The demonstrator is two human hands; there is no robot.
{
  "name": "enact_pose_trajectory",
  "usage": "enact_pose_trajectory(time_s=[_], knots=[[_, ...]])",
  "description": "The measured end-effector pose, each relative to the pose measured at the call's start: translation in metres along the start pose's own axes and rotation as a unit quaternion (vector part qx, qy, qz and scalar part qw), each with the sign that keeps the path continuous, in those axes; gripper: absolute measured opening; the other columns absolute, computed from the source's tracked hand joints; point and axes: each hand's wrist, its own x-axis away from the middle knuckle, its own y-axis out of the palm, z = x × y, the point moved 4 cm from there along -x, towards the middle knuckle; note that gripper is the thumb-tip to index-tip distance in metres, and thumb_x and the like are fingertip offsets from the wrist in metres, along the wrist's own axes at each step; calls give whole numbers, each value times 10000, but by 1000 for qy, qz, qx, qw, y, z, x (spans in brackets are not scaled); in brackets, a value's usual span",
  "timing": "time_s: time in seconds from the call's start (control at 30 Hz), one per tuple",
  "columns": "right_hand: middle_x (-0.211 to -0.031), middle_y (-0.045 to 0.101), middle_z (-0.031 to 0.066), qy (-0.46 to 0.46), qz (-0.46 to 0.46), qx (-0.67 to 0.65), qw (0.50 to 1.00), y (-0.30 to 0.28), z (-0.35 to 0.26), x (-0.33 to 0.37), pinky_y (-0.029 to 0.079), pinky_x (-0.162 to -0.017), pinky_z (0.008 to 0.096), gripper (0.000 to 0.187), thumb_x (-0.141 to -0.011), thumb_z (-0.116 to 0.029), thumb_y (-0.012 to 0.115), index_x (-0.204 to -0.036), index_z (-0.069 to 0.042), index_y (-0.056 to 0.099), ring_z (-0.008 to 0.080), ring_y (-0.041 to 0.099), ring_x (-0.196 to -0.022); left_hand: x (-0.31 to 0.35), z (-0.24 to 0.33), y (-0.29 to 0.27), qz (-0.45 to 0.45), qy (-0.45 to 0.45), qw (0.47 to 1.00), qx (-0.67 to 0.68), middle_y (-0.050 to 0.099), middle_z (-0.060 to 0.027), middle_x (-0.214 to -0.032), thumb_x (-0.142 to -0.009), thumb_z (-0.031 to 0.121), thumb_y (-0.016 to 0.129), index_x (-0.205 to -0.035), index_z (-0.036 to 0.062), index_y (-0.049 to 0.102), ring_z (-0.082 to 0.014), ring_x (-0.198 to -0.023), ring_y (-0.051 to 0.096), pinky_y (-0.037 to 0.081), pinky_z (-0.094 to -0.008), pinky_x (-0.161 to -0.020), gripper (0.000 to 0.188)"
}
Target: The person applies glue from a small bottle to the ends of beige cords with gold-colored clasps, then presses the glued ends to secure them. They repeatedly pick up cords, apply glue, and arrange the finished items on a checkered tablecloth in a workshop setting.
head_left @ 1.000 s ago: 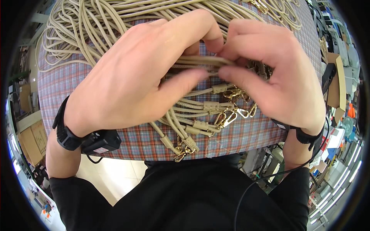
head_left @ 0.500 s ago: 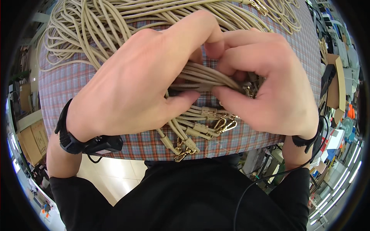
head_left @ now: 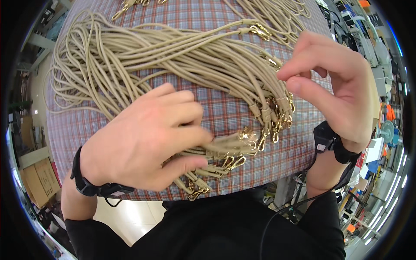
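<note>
Beige cord straps with gold snap hooks lie on a plaid-covered table. My left hand (head_left: 145,138) is closed around a small bundle of cords (head_left: 225,146); its hook ends stick out to the right, a little blurred. Just below it are more strap ends with gold hooks (head_left: 234,163). On the right, my right hand (head_left: 331,80) is raised with thumb and forefinger pinched together, beside the hook ends of the large pile of cords (head_left: 173,56). Whether anything sits in that pinch is too small to make out.
More cords (head_left: 275,17) lie at the far right of the plaid cloth (head_left: 208,108), and gold hooks (head_left: 130,5) at its far edge. A cardboard box (head_left: 40,182) stands below at left. A black cable (head_left: 303,200) runs from my right wrist.
My hands have parted. The right one let go of the bundle and moved right and up; the left keeps hold of it, lower down. The view has shifted, showing more of the far table.
</note>
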Motion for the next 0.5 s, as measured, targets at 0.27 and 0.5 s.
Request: enact_pose_trajectory(time_s=[0.27, 0.5], knots=[[-781, 695, 119, 10, -1, 122, 992, 24, 8, 7, 541, -683, 449, 132, -813, -96, 867, -789, -37, 751, 336, 712, -756, -9, -5, -9, 165, -56, 985, 8, 700, -93, -1039, -850, 87, 896, -954, 31, 768, -318, -946, 661, 535, -441, -823, 174], [-771, 729, 172, 18, -26, 194, 981, 42, -4, 2, 593, -654, 496, 203, -823, -193, 788, -704, -34, 744, 393, 758, -757, -52, 25, -19, 165, -25, 977, -135, 696, -138, -1032, -751, -14, 867, -1056, -4, 748, -376, -941, 681, 551, -469, -819, 328]])
